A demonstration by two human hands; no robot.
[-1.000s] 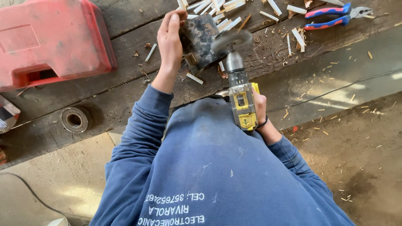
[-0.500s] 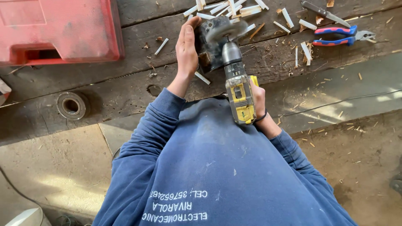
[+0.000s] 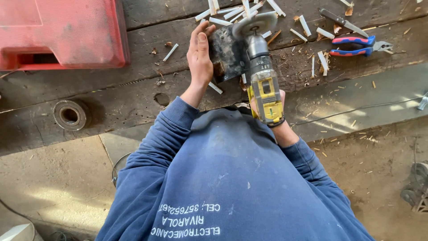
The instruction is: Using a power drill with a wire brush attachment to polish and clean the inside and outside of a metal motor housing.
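Left hand (image 3: 199,56): flat, fingers extended and together, pressed against the left edge of a dark metal plate (image 3: 226,54), steadying it on the tabletop (image 3: 133,96). The plate lies at 3 o'clock from this hand, touching its palm side. Right hand (image 3: 280,117): closed round the grip of a yellow and grey cordless drill (image 3: 263,82); most of the hand is hidden behind the tool body, and only the wrist with a dark band shows. The drill extends toward 12 o'clock from the right hand and carries a round wire wheel (image 3: 255,23) at its tip, which sits over the upper right corner of the plate. Short pale wood offcuts (image 3: 223,13) lie scattered at 12 to 2 o'clock of the plate. Red and blue handled pliers (image 3: 356,45) lie at 3 o'clock, well apart, with a knife (image 3: 343,21) just beyond them. A red plastic tool case (image 3: 62,33) occupies 9 to 10 o'clock of the left hand. A round metal bearing (image 3: 70,114) rests at 8 o'clock, near the edge of the tabletop.
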